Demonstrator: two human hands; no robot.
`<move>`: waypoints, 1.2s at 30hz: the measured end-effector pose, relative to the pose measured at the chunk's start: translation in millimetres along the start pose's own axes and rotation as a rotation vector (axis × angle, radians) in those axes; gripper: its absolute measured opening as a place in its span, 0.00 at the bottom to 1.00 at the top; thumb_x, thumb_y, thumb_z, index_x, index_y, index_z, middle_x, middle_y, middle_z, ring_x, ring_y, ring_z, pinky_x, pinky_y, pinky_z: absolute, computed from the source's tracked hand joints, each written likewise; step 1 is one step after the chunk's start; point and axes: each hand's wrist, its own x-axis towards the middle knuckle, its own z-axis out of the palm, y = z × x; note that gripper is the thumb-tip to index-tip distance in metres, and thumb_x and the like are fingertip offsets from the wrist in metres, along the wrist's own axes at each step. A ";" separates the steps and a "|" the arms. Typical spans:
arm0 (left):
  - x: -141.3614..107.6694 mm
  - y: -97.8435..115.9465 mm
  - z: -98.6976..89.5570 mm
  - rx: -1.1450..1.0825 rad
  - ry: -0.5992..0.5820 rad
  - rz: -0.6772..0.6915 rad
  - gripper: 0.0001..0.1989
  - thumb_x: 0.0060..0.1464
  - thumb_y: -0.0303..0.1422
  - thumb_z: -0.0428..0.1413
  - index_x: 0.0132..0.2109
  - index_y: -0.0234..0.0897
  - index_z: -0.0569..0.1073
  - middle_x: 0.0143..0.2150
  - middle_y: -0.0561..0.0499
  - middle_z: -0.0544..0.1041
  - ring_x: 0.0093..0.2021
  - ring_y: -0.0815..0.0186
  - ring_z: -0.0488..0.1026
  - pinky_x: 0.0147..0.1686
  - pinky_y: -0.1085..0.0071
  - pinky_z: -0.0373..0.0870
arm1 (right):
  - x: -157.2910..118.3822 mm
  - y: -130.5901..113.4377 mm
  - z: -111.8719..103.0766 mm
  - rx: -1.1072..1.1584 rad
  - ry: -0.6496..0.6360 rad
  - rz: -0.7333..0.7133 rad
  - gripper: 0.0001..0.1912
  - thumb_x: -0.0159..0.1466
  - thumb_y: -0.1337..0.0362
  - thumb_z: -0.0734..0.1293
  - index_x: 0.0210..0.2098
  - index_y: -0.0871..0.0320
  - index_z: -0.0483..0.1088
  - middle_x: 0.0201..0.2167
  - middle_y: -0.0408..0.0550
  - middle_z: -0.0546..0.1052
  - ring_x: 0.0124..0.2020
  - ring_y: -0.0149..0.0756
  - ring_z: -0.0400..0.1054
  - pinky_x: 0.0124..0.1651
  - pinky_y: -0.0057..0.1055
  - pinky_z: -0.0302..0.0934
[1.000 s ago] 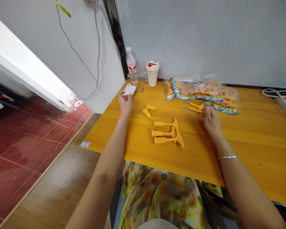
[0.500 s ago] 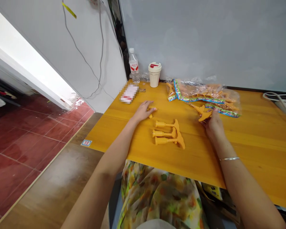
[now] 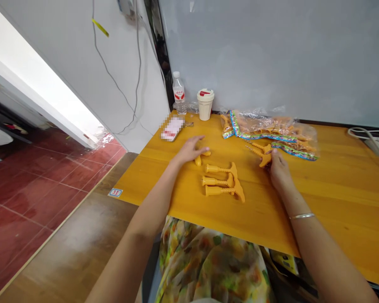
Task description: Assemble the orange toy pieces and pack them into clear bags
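Left hand point(image 3: 188, 150) splayed, right point(image 3: 279, 170) seemingly pinching orange piece point(image 3: 265, 159)

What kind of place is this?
Probably a small workroom: a yellow wooden table holds orange plastic parts and a clear plastic bag of more parts.

A plain workroom: wooden worktable point(image 3: 334, 189), bare grey wall point(image 3: 255, 54), red-tiled floor point(image 3: 28, 176).

Glossy wooden tabletop point(image 3: 331, 185), apparently smooth plastic parts point(image 3: 216, 182).
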 end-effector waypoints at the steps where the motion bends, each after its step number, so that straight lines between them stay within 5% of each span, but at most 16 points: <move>1: -2.0 6.0 2.0 0.062 -0.097 0.021 0.32 0.56 0.50 0.58 0.62 0.37 0.68 0.63 0.40 0.70 0.64 0.52 0.65 0.64 0.56 0.59 | -1.0 -0.2 0.2 -0.015 -0.010 -0.006 0.32 0.50 0.31 0.68 0.33 0.54 0.67 0.21 0.39 0.73 0.21 0.29 0.65 0.24 0.27 0.59; 3: -4.3 14.3 4.8 0.178 -0.229 0.027 0.33 0.54 0.51 0.59 0.61 0.37 0.70 0.62 0.40 0.70 0.64 0.50 0.65 0.65 0.54 0.58 | -2.4 -0.3 0.6 -0.037 -0.029 -0.015 0.32 0.51 0.31 0.67 0.33 0.53 0.68 0.21 0.40 0.73 0.21 0.30 0.64 0.24 0.28 0.58; 6: -5.1 16.3 6.5 0.279 -0.277 0.049 0.28 0.54 0.44 0.61 0.59 0.36 0.71 0.59 0.40 0.72 0.62 0.51 0.67 0.63 0.57 0.61 | -3.4 0.3 1.9 -0.049 -0.040 -0.026 0.31 0.52 0.30 0.66 0.33 0.52 0.67 0.21 0.40 0.73 0.20 0.31 0.64 0.23 0.30 0.58; 11: -4.9 14.7 10.8 0.320 -0.212 0.099 0.13 0.58 0.31 0.57 0.51 0.37 0.75 0.51 0.43 0.76 0.54 0.54 0.71 0.58 0.58 0.65 | -7.5 -0.1 5.4 -0.074 -0.075 -0.069 0.28 0.56 0.32 0.65 0.33 0.51 0.68 0.22 0.42 0.73 0.21 0.33 0.66 0.23 0.32 0.59; 18: -8.4 34.1 15.2 0.099 -0.036 0.260 0.11 0.60 0.32 0.56 0.49 0.36 0.73 0.50 0.44 0.76 0.53 0.57 0.70 0.56 0.59 0.66 | -28.9 -15.4 16.5 -0.117 -0.152 -0.226 0.26 0.62 0.35 0.61 0.33 0.52 0.67 0.21 0.42 0.72 0.21 0.34 0.64 0.24 0.32 0.58; 36: -18.3 57.6 27.3 -0.018 -0.048 0.378 0.11 0.61 0.34 0.57 0.49 0.37 0.71 0.48 0.45 0.77 0.51 0.59 0.72 0.54 0.62 0.67 | -54.1 -33.0 28.6 -0.210 -0.272 -0.299 0.28 0.64 0.34 0.57 0.32 0.54 0.64 0.21 0.41 0.67 0.20 0.30 0.59 0.23 0.29 0.53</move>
